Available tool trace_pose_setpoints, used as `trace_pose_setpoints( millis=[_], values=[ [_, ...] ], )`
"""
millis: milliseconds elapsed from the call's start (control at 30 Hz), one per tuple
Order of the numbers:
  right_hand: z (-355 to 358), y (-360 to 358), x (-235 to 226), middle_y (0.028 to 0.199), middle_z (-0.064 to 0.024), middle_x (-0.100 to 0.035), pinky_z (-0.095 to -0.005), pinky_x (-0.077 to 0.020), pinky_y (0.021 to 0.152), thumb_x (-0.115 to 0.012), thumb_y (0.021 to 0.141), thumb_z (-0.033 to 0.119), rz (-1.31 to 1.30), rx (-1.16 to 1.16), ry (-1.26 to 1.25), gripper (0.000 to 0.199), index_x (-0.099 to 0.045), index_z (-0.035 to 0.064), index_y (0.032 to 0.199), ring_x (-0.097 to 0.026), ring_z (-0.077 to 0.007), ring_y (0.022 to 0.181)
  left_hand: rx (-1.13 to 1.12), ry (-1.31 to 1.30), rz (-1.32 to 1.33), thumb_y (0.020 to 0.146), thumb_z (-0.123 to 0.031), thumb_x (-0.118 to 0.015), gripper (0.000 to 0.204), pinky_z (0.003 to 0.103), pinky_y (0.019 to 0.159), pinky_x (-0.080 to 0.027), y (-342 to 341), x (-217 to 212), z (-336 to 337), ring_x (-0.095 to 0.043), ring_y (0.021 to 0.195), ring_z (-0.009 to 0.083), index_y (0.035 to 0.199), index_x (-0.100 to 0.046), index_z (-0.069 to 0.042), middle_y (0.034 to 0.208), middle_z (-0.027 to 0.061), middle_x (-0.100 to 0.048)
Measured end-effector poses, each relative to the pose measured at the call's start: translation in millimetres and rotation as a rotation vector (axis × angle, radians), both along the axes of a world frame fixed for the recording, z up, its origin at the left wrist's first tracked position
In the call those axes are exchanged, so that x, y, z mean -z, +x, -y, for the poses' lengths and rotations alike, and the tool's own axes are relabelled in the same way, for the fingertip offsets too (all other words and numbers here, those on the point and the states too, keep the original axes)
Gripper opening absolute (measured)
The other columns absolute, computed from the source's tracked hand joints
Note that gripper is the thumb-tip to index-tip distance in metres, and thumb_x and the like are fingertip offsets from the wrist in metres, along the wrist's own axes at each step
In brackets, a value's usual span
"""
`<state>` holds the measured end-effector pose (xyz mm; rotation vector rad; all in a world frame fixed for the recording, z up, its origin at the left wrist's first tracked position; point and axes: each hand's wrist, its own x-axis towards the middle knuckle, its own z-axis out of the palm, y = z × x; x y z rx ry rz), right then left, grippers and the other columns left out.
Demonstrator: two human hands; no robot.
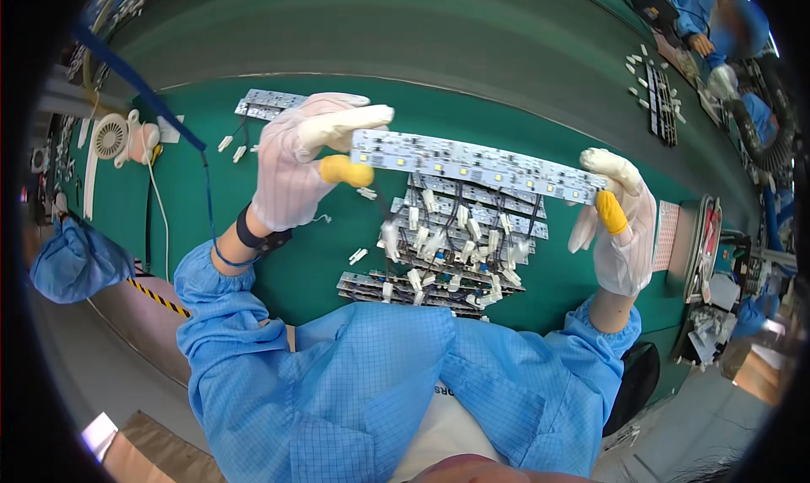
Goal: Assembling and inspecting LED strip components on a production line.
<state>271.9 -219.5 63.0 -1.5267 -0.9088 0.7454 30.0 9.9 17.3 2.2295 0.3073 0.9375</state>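
I hold a long white LED circuit strip (472, 164) level above the green table. My left hand (299, 158), in a white glove with a yellow thumb cot, pinches its left end. My right hand (616, 221), gloved the same way, grips its right end. Black wires with white connectors hang from the strip's underside. Below it lies a pile of similar strips (447, 255) with wires and white plugs, stacked on the table (337, 255).
Another strip (266, 105) and loose white connectors (229, 145) lie at the far left. A small white fan (111, 135) stands at the left edge. A tray rack (704, 247) sits at the right. Another person in blue (704, 19) works at the far right.
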Motion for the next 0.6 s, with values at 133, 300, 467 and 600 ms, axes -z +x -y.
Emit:
trace_pose_setpoints(
  millis=[133,300,467,600],
  values=[
    [0.7,-0.6,-0.4,0.08,-0.0144,-0.064,-0.0154,-0.0409,0.044,-0.068,0.078,0.052,-0.054,-0.04,0.035,0.075,-0.05,-0.0073,0.122,-0.057,-0.0105,0.045,0.014,0.038,-0.02,0.073,-0.04,-0.069,0.045,0.033,0.082,-0.05,0.7,0.7,-2.6,-0.065,0.093,0.0265,0.102,-0.07,-0.004,0.095,0.0107,-0.069],
    [1.0,-5.3,-7.7,0.082,-0.0122,-0.064,-0.0173,-0.0402,0.041,-0.067,0.082,0.038,-0.052,0.009,-0.003,0.06,-0.051,-0.0063,0.119,-0.056,-0.0102,0.044,-0.034,0.043,-0.011,0.074,-0.03,-0.071,0.04,0.033,0.081,-0.05,2.8,5.1,-0.9,-0.065,0.093,0.0254,0.103,-0.069,-0.003,0.093,0.0106,-0.069],
    [4.3,-4.7,-5.8,0.081,-0.0096,-0.063,-0.0176,-0.0385,0.041,-0.067,0.083,0.03,-0.05,0.017,0.052,0.052,-0.052,-0.0053,0.118,-0.055,-0.01,0.045,-0.013,-0.023,0.052,0.076,-0.021,-0.069,0.036,0.033,0.081,-0.05,3.4,5.5,1.3,-0.064,0.093,0.0263,0.106,-0.067,-0.002,0.095,0.0115,-0.068],
    [7.2,-2.1,-5.9,0.083,-0.0094,-0.064,-0.018,-0.0384,0.041,-0.066,0.084,0.03,-0.069,-0.04,0.015,0.051,-0.053,-0.0048,0.118,-0.056,-0.0102,0.046,-0.021,0.041,0.003,0.078,-0.022,-0.067,0.036,0.032,0.083,-0.049,3.0,8.5,-1.6,-0.064,0.094,0.0266,0.106,-0.067,0.001,0.1,0.0125,-0.067]
  ],
)
